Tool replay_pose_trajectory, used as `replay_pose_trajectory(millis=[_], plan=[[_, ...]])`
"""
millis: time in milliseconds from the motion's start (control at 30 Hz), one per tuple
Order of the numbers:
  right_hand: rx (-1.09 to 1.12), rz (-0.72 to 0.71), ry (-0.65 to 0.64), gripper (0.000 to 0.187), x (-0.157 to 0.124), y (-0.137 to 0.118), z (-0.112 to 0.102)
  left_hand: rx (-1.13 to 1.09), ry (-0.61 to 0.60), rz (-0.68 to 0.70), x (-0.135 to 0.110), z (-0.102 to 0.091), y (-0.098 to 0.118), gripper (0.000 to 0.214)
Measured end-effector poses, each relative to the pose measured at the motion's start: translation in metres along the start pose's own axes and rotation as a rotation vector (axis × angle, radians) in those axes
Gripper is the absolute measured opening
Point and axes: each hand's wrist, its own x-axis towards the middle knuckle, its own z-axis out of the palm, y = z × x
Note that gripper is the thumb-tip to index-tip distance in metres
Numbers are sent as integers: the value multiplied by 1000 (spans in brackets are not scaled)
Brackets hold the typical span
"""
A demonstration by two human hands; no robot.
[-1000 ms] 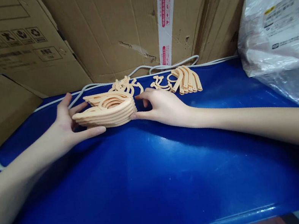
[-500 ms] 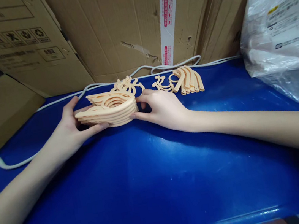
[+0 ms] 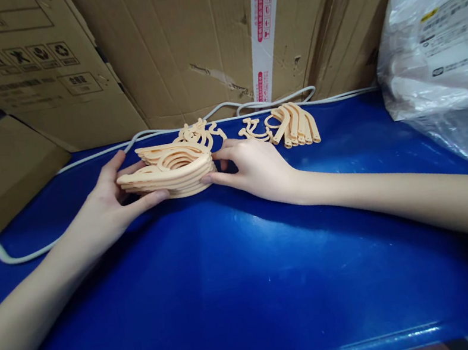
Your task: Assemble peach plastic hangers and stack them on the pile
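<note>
A stack of beige plastic hanger parts (image 3: 171, 177), curved and layered one on another, rests on the blue table toward the back. My left hand (image 3: 110, 191) holds its left end, thumb along the front edge and fingers behind. At the right end, my right hand (image 3: 253, 165) grips the stack between thumb and fingers; some fingertips are hidden. Just behind the stack lie loose beige hooks (image 3: 197, 132), partly covered by it. Beyond my right hand are more small hooks (image 3: 255, 129) and a row of curved beige hanger arms (image 3: 297, 124).
Cardboard boxes (image 3: 191, 37) stand along the back and a box (image 3: 33, 89) on the left. A white cable (image 3: 154, 132) runs along the table's rear edge. On the right sits a clear plastic-wrapped package (image 3: 436, 37). The blue table (image 3: 254, 292) spreads out in front.
Both hands keep their hold on the stack and have barely moved. The layers at its front edge lie slightly differently.
</note>
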Motion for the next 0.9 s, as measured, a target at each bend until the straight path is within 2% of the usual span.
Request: replay_pose_trajectory(millis=[133, 333, 533, 667, 767, 900], plan=[[83, 9, -13, 32, 1, 2, 0, -65, 15, -11, -2, 2, 2, 100], [111, 13, -19, 35, 1, 3, 0, -10, 34, 29, -2, 3, 3, 98], [109, 13, -10, 36, 1, 4, 0, -71, 46, -31, -2, 4, 6, 99], [140, 44, 11, 38, 2, 2, -5, -206, 96, -82, -1, 3, 7, 84], [164, 60, 24, 42, 4, 1, -10, -374, 75, -129, -1, 3, 10, 74], [160, 36, 75, 42, 7, 1, -12, -428, 33, -164, -4, 3, 22, 67]])
